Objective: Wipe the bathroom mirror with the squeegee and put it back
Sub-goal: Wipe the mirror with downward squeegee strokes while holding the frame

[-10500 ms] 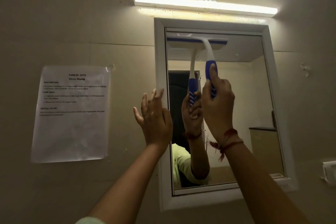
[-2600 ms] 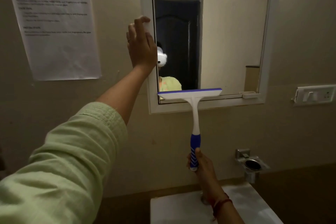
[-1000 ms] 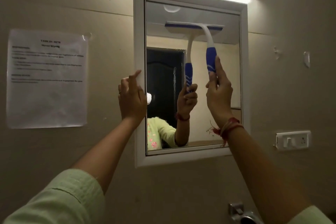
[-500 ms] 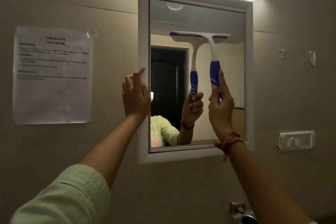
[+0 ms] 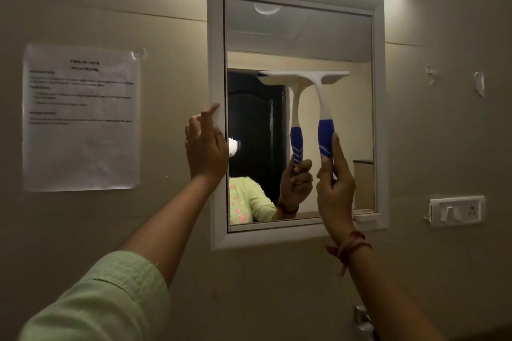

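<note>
R hand [image 5: 333, 188] wrapped tight on blue grip of white plastic squeegee [image 5: 318, 97] | blade flat on glass, mid-height, 3 o'clock side of white-framed wall mirror [image 5: 217, 63] | L hand [image 5: 206, 147] half open, holds nothing, rests on frame at 9 o'clock | guess: wipe approx half done; lower glass + putting back left

Pale green sleeve [image 5: 110, 293] on left arm; red thread band [image 5: 349, 243] round right wrist; ring [image 5: 188, 137] on left fingers.
</note>
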Demonstrator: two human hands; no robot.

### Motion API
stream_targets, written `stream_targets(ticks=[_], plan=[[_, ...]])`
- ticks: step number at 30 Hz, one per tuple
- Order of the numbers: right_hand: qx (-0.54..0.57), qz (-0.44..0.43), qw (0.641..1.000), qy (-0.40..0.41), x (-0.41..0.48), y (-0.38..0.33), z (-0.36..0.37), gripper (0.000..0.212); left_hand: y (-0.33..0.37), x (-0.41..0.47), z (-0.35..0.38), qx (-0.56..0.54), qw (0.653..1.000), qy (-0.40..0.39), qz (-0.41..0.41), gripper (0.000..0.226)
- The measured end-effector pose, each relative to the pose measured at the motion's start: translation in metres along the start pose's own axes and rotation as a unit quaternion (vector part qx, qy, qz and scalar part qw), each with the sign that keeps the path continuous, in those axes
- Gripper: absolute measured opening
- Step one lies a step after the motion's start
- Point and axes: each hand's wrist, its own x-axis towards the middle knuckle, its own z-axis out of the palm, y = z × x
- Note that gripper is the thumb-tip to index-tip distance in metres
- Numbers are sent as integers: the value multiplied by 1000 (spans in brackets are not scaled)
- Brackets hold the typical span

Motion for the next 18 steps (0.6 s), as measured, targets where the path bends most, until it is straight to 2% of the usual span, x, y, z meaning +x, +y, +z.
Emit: stream_targets(ticks=[6,13,18], plan=[[12,-3,1000,12,36,-16,7,47,-2,0,0,3,1000,3,1,39],[33,50,998,-13,-25,16,-11,47,-2,0,1,-6,1000,-1,-1,40],[47,44,998,-12,13,1,-7,46,-3,0,1,-2,1000,3,-2,38]])
